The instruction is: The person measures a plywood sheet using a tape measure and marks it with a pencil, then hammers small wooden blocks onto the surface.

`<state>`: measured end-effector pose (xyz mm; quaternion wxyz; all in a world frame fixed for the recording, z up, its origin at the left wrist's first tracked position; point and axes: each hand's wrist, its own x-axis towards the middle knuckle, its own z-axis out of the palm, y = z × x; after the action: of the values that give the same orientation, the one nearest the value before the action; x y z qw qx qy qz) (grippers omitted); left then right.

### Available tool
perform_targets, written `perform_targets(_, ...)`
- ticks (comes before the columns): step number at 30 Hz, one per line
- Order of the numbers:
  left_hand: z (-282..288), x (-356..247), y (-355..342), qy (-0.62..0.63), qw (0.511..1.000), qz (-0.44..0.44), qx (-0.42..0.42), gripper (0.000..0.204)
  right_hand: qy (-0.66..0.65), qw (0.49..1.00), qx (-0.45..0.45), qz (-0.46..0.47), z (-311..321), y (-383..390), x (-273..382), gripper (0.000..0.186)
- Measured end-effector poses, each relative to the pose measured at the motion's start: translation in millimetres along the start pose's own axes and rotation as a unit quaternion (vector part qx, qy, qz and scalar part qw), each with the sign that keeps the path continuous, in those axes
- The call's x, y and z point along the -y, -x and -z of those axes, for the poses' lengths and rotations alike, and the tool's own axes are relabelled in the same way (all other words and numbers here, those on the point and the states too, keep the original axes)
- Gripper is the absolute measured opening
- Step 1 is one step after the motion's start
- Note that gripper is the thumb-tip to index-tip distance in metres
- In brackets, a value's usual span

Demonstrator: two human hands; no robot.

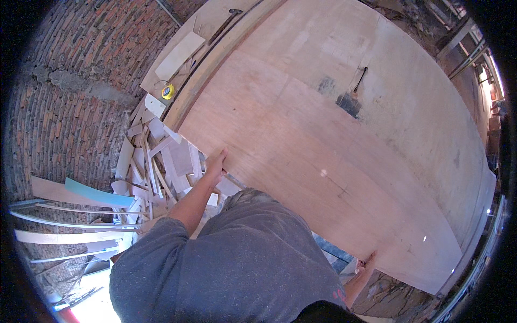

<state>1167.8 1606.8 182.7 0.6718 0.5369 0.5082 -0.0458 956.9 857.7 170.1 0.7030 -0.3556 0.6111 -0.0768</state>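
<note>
A long, reddish-tan plywood sheet [301,156] lies over a paler work table [409,97], its near edge against my body. My left hand [216,162] grips that edge toward the left end, thumb on top and the other fingers mostly hidden beneath. Farther right along the same edge, my right hand [367,262] holds the sheet in a similar way, its fingers partly hidden. The sheet's left end sits close to a wooden rail [202,81] that runs along the table's left side.
Beyond the rail rest a yellow tape measure [168,91], a pale board piece [180,55] and a dark long-handled tool [225,26]. Wood offcuts [172,159] pile up at the left, beside a brick wall [81,59]. A dark patch [349,104] marks the tabletop.
</note>
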Motion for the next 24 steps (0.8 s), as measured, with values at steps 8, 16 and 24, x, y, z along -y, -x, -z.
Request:
perform_targets(8, -12.6, -6.0, -4.0, 0.010, 1.000, 0.004, 0.019, 0.051, -0.012, 0.999, 0.043, -0.022, 3.3, -21.9, 3.7, 0.053)
perform_targets(16, -28.1, -23.1, 0.4, -0.071, 0.997, 0.020, 0.002, 0.061, -0.001, 0.999, -0.052, 0.014, -36.2, -18.6, 9.5, 0.061)
perform_targets(24, -33.6, -78.1, 53.2, -0.483, 0.875, 0.002, 0.034, 0.086, 0.023, 0.996, -0.074, 0.042, -45.0, 3.3, 5.3, 0.059)
